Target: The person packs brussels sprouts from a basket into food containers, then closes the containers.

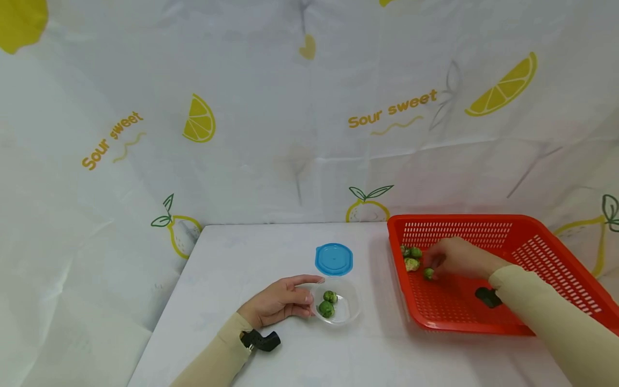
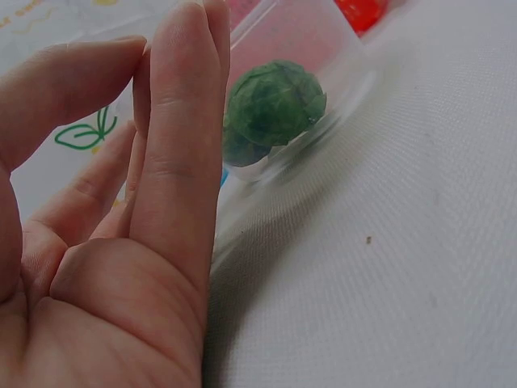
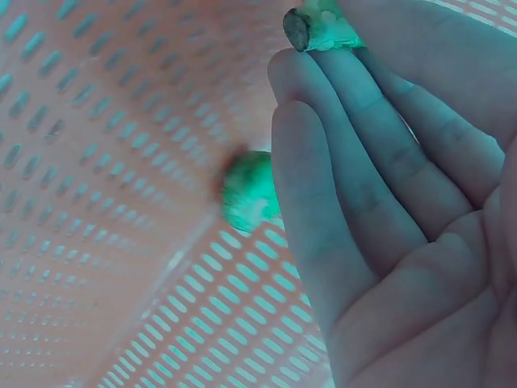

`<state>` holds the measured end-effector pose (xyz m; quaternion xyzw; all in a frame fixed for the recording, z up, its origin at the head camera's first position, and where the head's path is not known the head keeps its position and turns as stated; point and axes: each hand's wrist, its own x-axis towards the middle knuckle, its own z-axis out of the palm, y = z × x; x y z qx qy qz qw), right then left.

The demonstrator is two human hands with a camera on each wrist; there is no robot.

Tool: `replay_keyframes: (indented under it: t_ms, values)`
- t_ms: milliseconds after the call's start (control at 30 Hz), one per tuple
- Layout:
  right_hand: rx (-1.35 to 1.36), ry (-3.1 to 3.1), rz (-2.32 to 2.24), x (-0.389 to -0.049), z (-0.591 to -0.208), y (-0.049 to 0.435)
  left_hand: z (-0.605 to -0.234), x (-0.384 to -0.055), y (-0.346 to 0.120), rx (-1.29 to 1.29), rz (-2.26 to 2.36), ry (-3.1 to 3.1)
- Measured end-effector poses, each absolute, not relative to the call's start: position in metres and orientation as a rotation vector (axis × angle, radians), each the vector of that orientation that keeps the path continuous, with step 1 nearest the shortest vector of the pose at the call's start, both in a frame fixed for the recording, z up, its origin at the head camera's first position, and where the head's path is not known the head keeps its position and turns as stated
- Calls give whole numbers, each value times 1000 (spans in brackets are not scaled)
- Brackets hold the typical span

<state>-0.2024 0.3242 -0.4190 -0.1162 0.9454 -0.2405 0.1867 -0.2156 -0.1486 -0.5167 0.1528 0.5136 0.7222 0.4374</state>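
Observation:
My left hand [image 1: 282, 302] grips the side of a clear plastic bowl [image 1: 352, 307] on the table, thumb at the rim and index finger along the far side. Two green Brussels sprouts [image 1: 326, 308] lie inside, partly visible past the fingers in the left wrist view. Over the left part of a red basket [image 1: 483, 329], my right hand [image 1: 454, 259] reaches down. Between its thumb and fingertips it pinches a Brussels sprout [image 3: 323, 31], the cut stem end showing. Another sprout [image 3: 250, 190] sits on the basket floor beside the little finger.
Several sprouts [image 1: 415, 252], one paler and yellowish [image 1: 412, 264], lie along the basket's left wall. Behind the bowl lies a blue lid [image 1: 333, 259]. A white cloth with lemon prints [image 1: 271, 161] hangs behind the white table [image 1: 242, 258].

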Motion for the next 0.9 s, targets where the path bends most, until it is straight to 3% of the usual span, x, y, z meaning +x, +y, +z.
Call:
replay_keyframes:
  t_ms: [533, 900]
  values:
    - [-310, 2788, -749, -166, -348, 298, -519, -216, -149, 361, 1790, 1293]
    - [-425, 2723, -953, -167, -343, 211, -522, -220, -148, 344, 1778, 1317]
